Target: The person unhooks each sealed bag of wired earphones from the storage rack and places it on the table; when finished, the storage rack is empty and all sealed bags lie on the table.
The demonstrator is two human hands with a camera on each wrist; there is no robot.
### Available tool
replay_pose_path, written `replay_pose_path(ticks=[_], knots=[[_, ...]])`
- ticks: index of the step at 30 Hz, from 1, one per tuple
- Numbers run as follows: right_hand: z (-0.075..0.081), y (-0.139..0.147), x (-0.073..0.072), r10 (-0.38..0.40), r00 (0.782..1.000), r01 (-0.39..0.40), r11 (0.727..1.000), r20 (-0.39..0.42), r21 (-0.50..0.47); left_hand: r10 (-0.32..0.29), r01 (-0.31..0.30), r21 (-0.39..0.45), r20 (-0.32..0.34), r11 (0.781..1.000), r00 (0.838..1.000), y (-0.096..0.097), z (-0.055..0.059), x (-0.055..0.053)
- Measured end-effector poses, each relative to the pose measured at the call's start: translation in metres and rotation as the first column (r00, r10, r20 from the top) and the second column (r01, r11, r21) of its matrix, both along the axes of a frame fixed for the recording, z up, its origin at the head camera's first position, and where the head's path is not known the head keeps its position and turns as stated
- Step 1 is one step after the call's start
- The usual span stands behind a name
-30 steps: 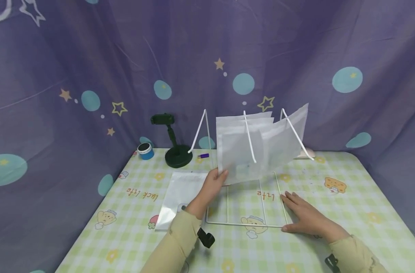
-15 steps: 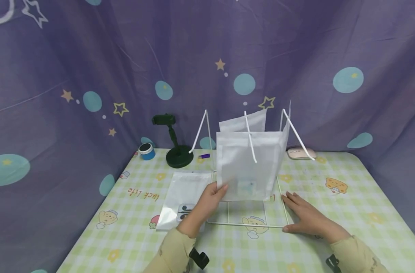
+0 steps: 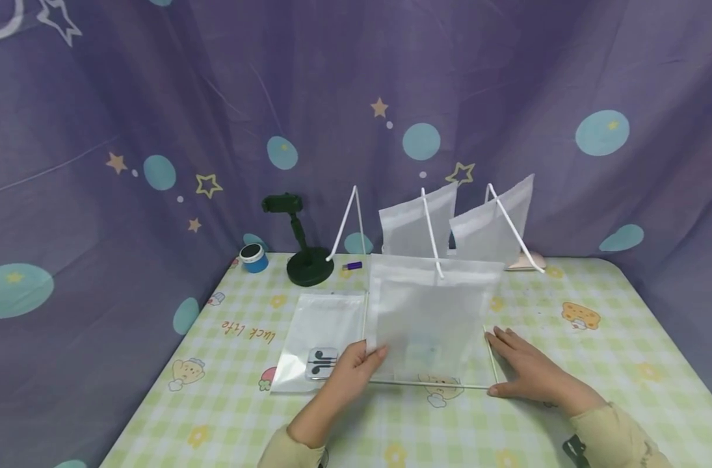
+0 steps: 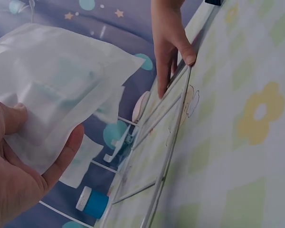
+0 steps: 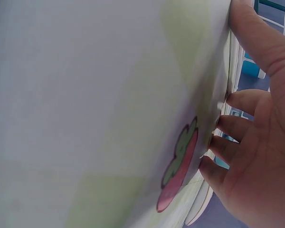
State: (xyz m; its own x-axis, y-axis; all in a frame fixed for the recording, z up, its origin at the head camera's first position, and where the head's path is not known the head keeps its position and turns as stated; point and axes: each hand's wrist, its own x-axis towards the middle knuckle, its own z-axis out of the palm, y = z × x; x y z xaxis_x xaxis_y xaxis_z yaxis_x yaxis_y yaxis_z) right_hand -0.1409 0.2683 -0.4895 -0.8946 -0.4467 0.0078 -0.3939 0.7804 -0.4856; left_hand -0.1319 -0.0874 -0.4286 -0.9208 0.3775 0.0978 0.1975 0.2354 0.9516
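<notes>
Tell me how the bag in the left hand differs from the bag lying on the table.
The held bag is raised, pinched by the left hand; the lying bag is flat on the table.
The held bag looks cloudy, with a faint bluish patch; the lying bag looks clearer, with earphones in or on it.
Both are whitish and roughly rectangular.
</notes>
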Motion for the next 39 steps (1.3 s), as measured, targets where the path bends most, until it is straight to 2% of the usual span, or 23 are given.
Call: replay_pose_path(ticks=[6, 10, 14, 17, 21, 26, 30, 34, 39], knots=[[0.001, 0.001, 0.001, -0.004, 1.000, 0.004, 1.000, 0.007, 0.012, -0.034, 0.034, -0.006, 0.001, 0.999, 0.999, -0.004, 0.008, 0.014], [0.001, 0.000, 0.001, 0.003, 1.000, -0.003, 1.000, -0.030, -0.003, -0.048, 0.048, 0.009, 0.006, 0.999, 0.999, -0.008, 0.015, 0.022], [0.002, -0.001, 0.002, 0.017, 0.999, -0.018, 1.000, -0.048, -0.011, -0.073, 0.072, 0.038, 0.022, 0.997, 0.997, -0.016, 0.027, 0.030], [0.000, 0.000, 0.001, 0.011, 1.000, -0.011, 1.000, -0.021, -0.001, -0.108, 0.109, 0.067, -0.010, 0.992, 0.994, -0.030, 0.037, 0.034], [-0.002, 0.000, -0.001, 0.004, 1.000, -0.004, 1.000, -0.018, 0.009, -0.129, 0.143, 0.112, -0.124, 0.983, 0.984, -0.055, 0.048, 0.034], [-0.002, -0.001, -0.002, -0.001, 0.999, 0.001, 1.000, -0.037, 0.012, -0.089, 0.140, 0.194, -0.250, 0.971, 0.964, -0.089, 0.060, 0.033], [-0.002, -0.002, -0.001, -0.001, 1.000, 0.002, 1.000, -0.027, 0.009, -0.013, 0.110, 0.285, -0.322, 0.952, 0.947, -0.114, 0.067, 0.033], [-0.002, -0.001, -0.001, -0.001, 1.000, 0.001, 1.000, -0.013, 0.015, 0.069, 0.068, 0.380, -0.334, 0.922, 0.940, -0.138, 0.072, 0.032], [-0.001, -0.001, 0.000, -0.001, 1.000, 0.001, 1.000, -0.003, 0.006, 0.121, 0.044, 0.489, -0.301, 0.871, 0.946, -0.172, 0.073, 0.027]])
